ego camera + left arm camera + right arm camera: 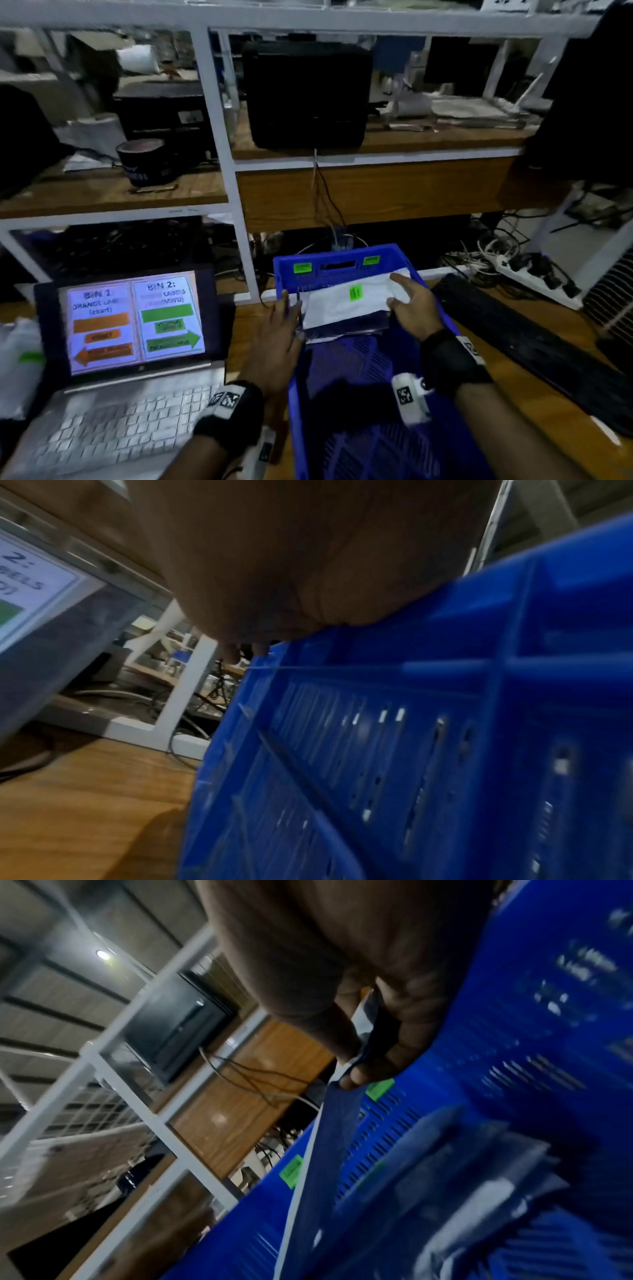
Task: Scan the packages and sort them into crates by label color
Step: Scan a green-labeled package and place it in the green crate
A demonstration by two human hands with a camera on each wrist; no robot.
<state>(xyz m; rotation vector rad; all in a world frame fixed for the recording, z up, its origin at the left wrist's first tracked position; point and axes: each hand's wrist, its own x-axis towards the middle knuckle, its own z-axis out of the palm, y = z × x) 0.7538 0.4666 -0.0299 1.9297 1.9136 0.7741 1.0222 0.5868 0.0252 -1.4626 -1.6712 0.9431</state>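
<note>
Right hand [412, 308]: thumb and fingers pinching the right edge of a flat white plastic mailer package [346, 301] bearing 1 small green label [355, 293]; the right wrist view confirms the pinch on the thin edge [356, 1056]; package held low inside the far end of the blue slotted plastic crate [442, 305], above darker packages [342, 330] lying on the crate floor; whether it already rests on them, cannot tell.

Left hand [279, 337]: fingers spread and relaxed over the crate's left rim, near the package's left edge; no grasp visible.

Surroundings: crate wall carries 2 green tags [302, 267]; open silver laptop [133, 329] to the left on the wooden desk [548, 411], screen assigning green labels to bin 2.

Risks, as judgement: a 1-sided pinch may let the limp mailer fold or slide; landing label-down would hide the colour; release seems the step due.
</note>
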